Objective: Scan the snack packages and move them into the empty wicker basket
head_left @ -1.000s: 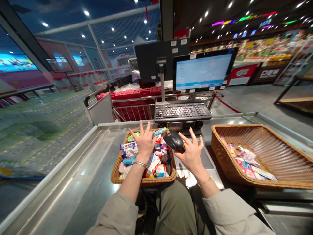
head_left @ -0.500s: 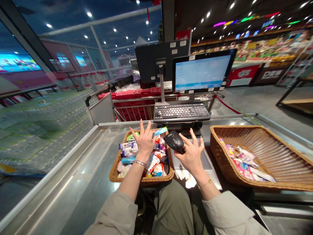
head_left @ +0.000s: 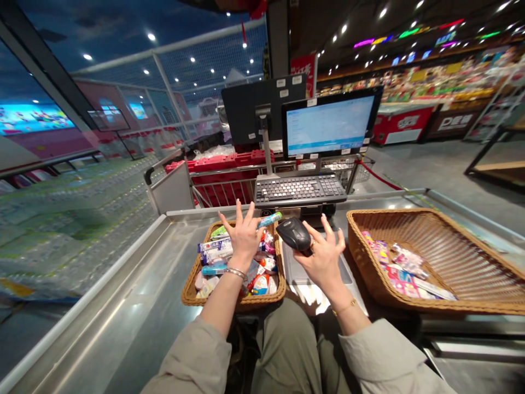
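Note:
My left hand [head_left: 243, 241] hovers over a small wicker basket [head_left: 189, 291] packed with wrapped snacks. Its thumb and forefinger pinch a blue-green snack stick [head_left: 270, 219] that points right, while the other fingers fan upward. A bracelet circles that wrist. My right hand [head_left: 324, 257] grips a black barcode scanner [head_left: 293, 234] close to the stick's tip, with its outer fingers lifted. Both hands are above the steel checkout counter [head_left: 135, 295].
A large wicker basket [head_left: 447, 241] with a few wrapped packets stands at the right. A keyboard [head_left: 299, 189], a lit screen [head_left: 326, 125] and a dark display [head_left: 250, 106] are behind the hands. Beyond them are red crates [head_left: 221, 164] and a cart handle [head_left: 162, 164].
The view has shifted slightly; both hands keep their pose, and the stick and scanner stay close together.

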A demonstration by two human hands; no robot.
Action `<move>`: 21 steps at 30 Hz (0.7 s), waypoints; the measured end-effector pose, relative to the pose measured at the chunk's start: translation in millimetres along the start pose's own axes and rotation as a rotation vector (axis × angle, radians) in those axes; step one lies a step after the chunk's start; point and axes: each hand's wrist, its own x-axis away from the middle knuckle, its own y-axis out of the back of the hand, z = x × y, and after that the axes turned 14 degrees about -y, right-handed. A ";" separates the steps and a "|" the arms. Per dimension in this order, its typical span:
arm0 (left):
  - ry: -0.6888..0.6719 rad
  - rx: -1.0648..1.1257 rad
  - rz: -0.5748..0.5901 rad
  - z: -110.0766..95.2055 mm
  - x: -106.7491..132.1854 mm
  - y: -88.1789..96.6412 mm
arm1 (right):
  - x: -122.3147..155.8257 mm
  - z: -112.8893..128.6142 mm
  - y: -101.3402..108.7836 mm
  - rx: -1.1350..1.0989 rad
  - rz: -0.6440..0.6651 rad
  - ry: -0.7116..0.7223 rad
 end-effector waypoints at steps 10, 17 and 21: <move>-0.084 0.059 -0.021 -35.7 -28.2 -4.1 | -13.9 -28.4 27.3 0.039 -0.100 -0.110; -0.175 0.107 -0.016 -75.3 -48.6 -17.6 | -24.1 -56.8 56.6 0.069 -0.172 -0.224; -0.214 0.136 -0.004 -97.9 -59.5 -24.7 | -29.4 -71.7 73.7 0.066 -0.228 -0.328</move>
